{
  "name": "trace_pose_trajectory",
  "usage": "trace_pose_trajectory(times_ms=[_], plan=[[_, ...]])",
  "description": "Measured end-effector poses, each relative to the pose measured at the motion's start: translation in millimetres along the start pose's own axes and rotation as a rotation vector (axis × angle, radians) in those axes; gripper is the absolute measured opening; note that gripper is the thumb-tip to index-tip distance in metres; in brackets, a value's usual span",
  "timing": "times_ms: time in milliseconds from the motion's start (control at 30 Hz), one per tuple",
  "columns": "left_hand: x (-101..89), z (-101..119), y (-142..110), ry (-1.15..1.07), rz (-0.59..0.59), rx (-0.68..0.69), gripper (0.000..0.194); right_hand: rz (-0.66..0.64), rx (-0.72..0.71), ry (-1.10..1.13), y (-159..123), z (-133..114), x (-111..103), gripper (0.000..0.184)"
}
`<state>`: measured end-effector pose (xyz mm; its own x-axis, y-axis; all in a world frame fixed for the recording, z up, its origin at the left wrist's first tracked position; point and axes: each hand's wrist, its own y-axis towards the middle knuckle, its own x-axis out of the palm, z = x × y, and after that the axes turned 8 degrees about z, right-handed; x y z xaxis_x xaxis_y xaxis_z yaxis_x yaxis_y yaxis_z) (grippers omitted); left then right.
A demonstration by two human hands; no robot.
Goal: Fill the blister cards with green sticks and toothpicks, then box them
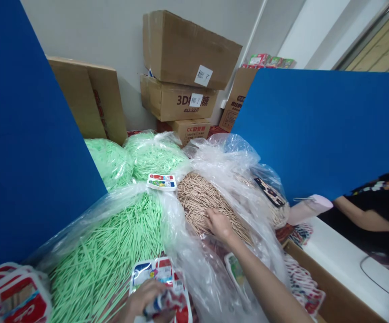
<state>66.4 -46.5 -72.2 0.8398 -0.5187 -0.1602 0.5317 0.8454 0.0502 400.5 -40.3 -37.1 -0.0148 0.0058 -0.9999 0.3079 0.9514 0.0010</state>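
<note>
My right hand (217,223) reaches forward into an opened clear plastic bag and its fingers curl into a heap of thin tan sticks (204,201). My left hand (144,301), at the bottom edge, is closed on a stack of small printed red, white and blue packets (162,274). Just left of it lies a clear bag full of green sticks (107,251). One more printed packet (162,181) rests on top of the bags between the green and tan heaps.
Blue partition boards stand at left (23,148) and right (325,130). Cardboard boxes (184,67) are stacked against the back wall. More bags of green sticks (130,157) lie behind. Another person's arm (365,217) rests at a white table on the right. Red printed trays (13,294) sit bottom left.
</note>
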Motion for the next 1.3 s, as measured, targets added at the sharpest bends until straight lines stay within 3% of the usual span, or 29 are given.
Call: trace_pose_trajectory(times_ms=[100,167,233,300,367,467,600,700,867,967,1133,1300], plan=[[25.4,-8,14,0.169,-0.106,0.301,0.017,-0.057,-0.145,0.027,-22,8,0,0.024],[46.4,-5,25,0.431,-0.184,0.586,0.023,-0.065,-0.186,0.027,-39,7,7,0.024],[62.6,9,37,0.657,-0.193,0.692,0.032,-0.048,-0.189,0.029,-51,2,16,0.02],[69.8,29,46,0.741,-0.321,0.769,0.027,-0.023,-0.19,0.051,-54,-1,23,0.018],[69.5,51,54,0.786,-0.453,0.753,0.019,0.011,-0.196,0.093,-50,2,22,0.02],[64.4,74,61,0.815,-0.496,0.691,0.025,0.075,-0.191,0.165,-38,17,6,0.025],[60.6,80,65,0.818,-0.521,0.657,0.036,0.13,-0.168,0.228,-28,39,-19,0.024],[58.7,76,64,0.793,-0.524,0.642,0.031,0.137,-0.147,0.245,-33,36,-16,0.027],[56.7,64,58,0.72,-0.519,0.64,0.027,0.006,-0.185,0.239,-62,-3,20,0.017],[56.0,59,53,0.699,-0.484,0.654,0.025,-0.044,-0.192,0.232,-76,-13,28,0.016],[56.6,41,48,0.69,-0.404,0.705,0.029,-0.008,-0.072,0.166,-70,18,5,0.026],[60.9,18,44,0.678,-0.182,0.823,0.017,0.032,0.153,-0.053,-46,34,4,0.031]])
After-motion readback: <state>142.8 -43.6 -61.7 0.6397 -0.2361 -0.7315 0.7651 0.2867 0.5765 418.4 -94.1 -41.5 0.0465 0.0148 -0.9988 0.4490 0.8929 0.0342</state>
